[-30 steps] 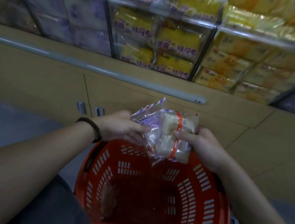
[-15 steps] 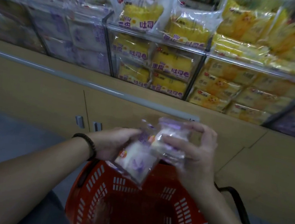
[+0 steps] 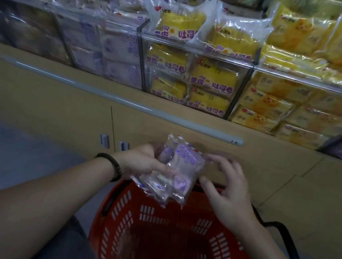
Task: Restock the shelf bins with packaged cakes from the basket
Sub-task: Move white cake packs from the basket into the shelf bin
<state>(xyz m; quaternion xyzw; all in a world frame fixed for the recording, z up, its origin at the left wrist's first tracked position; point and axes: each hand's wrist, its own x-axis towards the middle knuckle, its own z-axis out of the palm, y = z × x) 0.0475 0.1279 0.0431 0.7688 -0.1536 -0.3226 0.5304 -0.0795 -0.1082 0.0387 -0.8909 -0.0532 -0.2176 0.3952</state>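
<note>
The left hand grips a small stack of purple-printed packs just above the far rim of the basket. Its thumb lies across the front, probably to keep the slippery wrappers together. The right hand is just right of the packs, over the same rim, with fingers loosely spread and gripping nothing. Whether its thumb touches a wrapper edge I cannot tell. It seems placed to square the stack or take part of it. The basket's floor is too dark to read. Up beyond the basket, the purple bin sits to the left and the yellow bin straight ahead. The purple bin holds matching packs, so it is the likely target.
</note>
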